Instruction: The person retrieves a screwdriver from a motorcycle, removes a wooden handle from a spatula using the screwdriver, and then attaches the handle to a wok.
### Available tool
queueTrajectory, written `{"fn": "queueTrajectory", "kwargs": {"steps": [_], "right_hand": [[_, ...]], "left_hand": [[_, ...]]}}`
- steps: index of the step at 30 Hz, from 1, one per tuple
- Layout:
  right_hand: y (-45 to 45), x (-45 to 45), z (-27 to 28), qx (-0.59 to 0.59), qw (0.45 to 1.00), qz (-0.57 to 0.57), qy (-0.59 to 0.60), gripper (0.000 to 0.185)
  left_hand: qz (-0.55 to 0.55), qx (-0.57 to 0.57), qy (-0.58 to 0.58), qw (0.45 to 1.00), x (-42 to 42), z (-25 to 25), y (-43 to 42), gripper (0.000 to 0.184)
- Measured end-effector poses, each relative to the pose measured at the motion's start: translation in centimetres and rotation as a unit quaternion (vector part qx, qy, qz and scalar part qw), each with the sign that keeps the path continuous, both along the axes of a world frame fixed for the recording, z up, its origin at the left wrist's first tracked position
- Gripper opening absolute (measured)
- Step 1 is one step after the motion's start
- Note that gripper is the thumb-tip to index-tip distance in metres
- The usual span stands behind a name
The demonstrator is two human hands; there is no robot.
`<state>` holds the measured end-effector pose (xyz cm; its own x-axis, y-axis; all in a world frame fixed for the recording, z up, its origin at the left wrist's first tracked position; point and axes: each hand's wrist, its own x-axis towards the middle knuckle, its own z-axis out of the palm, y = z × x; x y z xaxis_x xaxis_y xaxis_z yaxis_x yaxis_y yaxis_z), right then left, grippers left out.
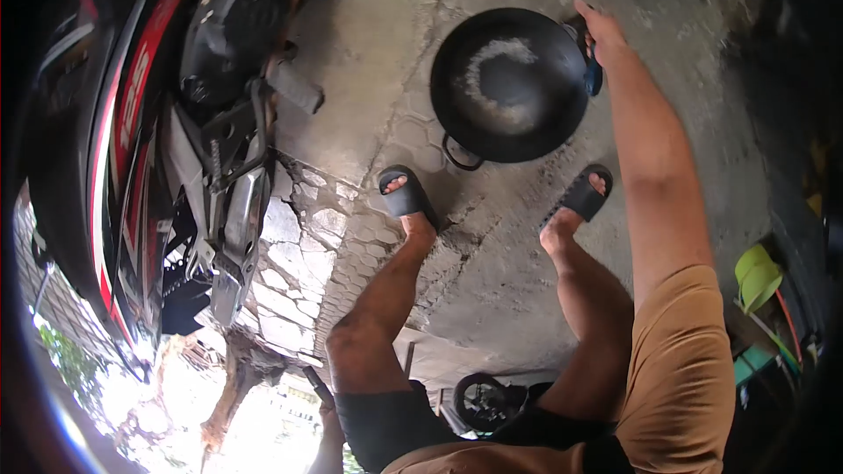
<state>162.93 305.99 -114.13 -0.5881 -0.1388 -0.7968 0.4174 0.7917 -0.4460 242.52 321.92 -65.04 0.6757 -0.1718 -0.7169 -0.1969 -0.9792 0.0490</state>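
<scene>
A large black wok hangs or stands over the paved floor in front of my feet, its inside facing up. Pale greyish patches mark its bottom. One loop handle shows on the near left rim. My right hand is closed at the opposite handle, on the far right rim. A small dark blue piece shows under that hand; its kind is unclear. Low in the view, beside my left knee, my left hand is partly visible, closed around a dark elongated thing that I cannot identify.
A black and red motorcycle fills the left side, its footpeg sticking out. At the right are a yellow-green dipper and a green object. Behind me a dark wheel shows. Sandals cover my feet.
</scene>
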Motion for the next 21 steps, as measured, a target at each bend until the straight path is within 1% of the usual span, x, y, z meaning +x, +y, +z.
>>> {"fn": "queueTrajectory", "kwargs": {"steps": [1, 2, 3, 4, 5, 6, 8, 9, 10, 11, 12, 13, 14, 15, 16, 18, 19, 21], "right_hand": [[-0.2, 0.4, -0.8, -0.012, 0.998, -0.061, 0.003, 0.048], [-0.7, 1.0, -0.3, -0.019, 0.992, -0.124, 0.007, 0.046], [-1.2, 1.6, 0.1, -0.02, 0.993, -0.119, 0.004, 0.046], [-1.5, 2.0, 0.7, -0.003, 0.989, -0.143, 0.027, 0.046], [-1.4, 2.6, 1.9, 0.018, 0.984, -0.169, 0.053, 0.046], [-0.8, 4.0, 3.6, 0.023, 0.984, -0.167, 0.056, 0.046], [-0.8, 6.1, 7.3, 0.009, 0.986, -0.063, 0.152, 0.05], [0.4, 7.1, 5.8, 0.066, 0.951, 0.026, 0.302, 0.06], [0.0, 9.6, 11.1, 0.076, 0.943, 0.08, 0.312, 0.066], [0.3, 11.8, 14.0, 0.048, 0.948, 0.081, 0.303, 0.06], [0.6, 14.5, 16.2, 0.02, 0.941, 0.078, 0.33, 0.055], [0.6, 17.0, 20.9, -0.019, 0.945, 0.111, 0.308, 0.05], [1.3, 19.2, 22.0, -0.079, 0.906, 0.157, 0.386, 0.044], [2.1, 21.0, 23.2, -0.155, 0.852, 0.17, 0.47, 0.041], [2.3, 22.3, 26.9, -0.204, 0.871, 0.162, 0.415, 0.041], [2.9, 23.1, 31.7, -0.27, 0.827, 0.2, 0.452, 0.043], [3.3, 22.9, 33.9, -0.276, 0.823, 0.207, 0.452, 0.043], [3.4, 21.5, 41.6, -0.319, 0.772, 0.257, 0.487, 0.044]], "left_hand": [[-0.001, 0.0, 0.018, 1.0, 0.6, -0.3, 0.4, 0.017], [-0.002, 0.001, 0.035, 0.999, 0.9, -0.3, 0.7, 0.017], [-0.007, 0.002, 0.049, 0.999, 1.2, -0.3, 1.1, 0.017], [-0.01, -0.001, 0.063, 0.998, 1.6, -0.3, 1.4, 0.017], [-0.016, -0.003, 0.077, 0.997, 1.8, -0.1, 1.7, 0.017], [-0.021, -0.006, 0.093, 0.995, 2.0, 0.2, 2.1, 0.018], [-0.023, -0.015, 0.128, 0.991, 2.0, 0.8, 3.2, 0.018], [-0.025, -0.017, 0.143, 0.989, 2.2, 1.3, 3.7, 0.018], [-0.023, -0.011, 0.15, 0.988, 2.7, 1.7, 4.3, 0.018], [-0.014, 0.018, 0.146, 0.989, 3.0, 2.4, 4.8, 0.023], [-0.017, 0.006, 0.152, 0.988, 3.3, 3.1, 5.1, 0.023], [-0.013, 0.013, 0.131, 0.991, 3.0, 3.9, 5.4, 0.025], [-0.008, 0.018, 0.109, 0.994, 2.3, 5.0, 5.3, 0.027], [-0.025, 0.049, 0.096, 0.994, 2.1, 6.4, 5.0, 0.028], [-0.026, 0.033, 0.107, 0.993, 1.0, 7.9, 4.7, 0.028], [-0.01, 0.009, 0.085, 0.996, 1.8, 10.0, 6.6, 0.029], [0.003, 0.0, 0.069, 0.998, 2.2, 10.9, 8.1, 0.029], [0.039, -0.027, 0.042, 0.998, 1.9, 12.9, 11.5, 0.029]]}}
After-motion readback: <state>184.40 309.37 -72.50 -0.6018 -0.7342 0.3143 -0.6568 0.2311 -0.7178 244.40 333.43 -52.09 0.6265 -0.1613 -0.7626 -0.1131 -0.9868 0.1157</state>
